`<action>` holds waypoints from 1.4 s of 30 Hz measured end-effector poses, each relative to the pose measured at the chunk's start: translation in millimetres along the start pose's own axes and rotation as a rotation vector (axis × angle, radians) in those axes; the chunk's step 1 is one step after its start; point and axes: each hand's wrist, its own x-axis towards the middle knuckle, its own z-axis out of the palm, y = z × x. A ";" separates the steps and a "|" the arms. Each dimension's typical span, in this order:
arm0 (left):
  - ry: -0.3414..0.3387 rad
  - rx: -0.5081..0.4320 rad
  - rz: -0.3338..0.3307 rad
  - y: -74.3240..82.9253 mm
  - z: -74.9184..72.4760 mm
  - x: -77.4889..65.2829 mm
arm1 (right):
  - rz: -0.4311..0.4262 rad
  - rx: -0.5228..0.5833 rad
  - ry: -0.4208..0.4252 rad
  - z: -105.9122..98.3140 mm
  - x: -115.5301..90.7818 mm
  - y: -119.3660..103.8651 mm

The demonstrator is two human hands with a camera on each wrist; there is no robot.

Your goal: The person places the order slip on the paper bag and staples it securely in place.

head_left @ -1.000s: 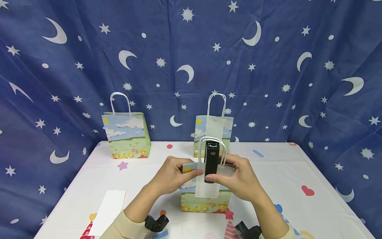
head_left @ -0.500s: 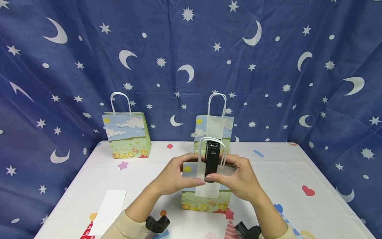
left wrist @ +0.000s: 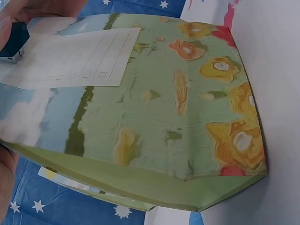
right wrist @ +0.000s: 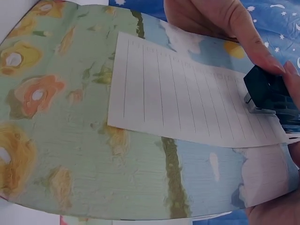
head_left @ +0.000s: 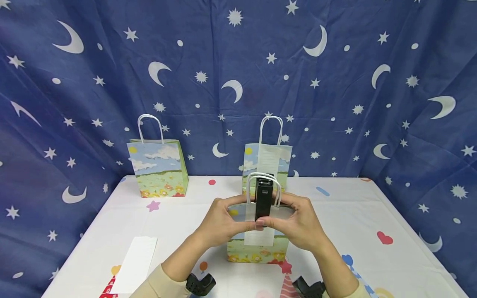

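A paper gift bag (head_left: 257, 253) with a meadow print and white twisted handles stands in front of me. Against its upper front lies a lined paper slip (head_left: 259, 239), its ruled lines plain in the right wrist view. A black stapler (head_left: 263, 194) straddles the bag's top edge over the slip, between the handle cords. My right hand (head_left: 303, 221) grips it from the right, thumb on its near end, fingers behind the bag. From the left, my left hand (head_left: 220, 223) brings its thumb to that same end, fingers reaching behind the rim. The wrist views show the stapler's metal tip (right wrist: 260, 110) on the slip.
A similar bag (head_left: 158, 169) stands at the back left. Behind the held bag is another bag (head_left: 285, 165) with a slip on its front. White paper strips (head_left: 134, 265) lie at the front left of the white patterned table (head_left: 354, 223). A blue star-and-moon cloth (head_left: 238, 54) hangs behind.
My left thumb has left the slip's left edge and moved right onto the stapler's near end, beside my right thumb. My left fingers have slid behind the bag's top. The right hand stays put.
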 end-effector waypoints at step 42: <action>0.107 -0.016 0.343 -12.6 13.0 1.1 | -0.011 0.057 0.028 7.8 0.5 5.6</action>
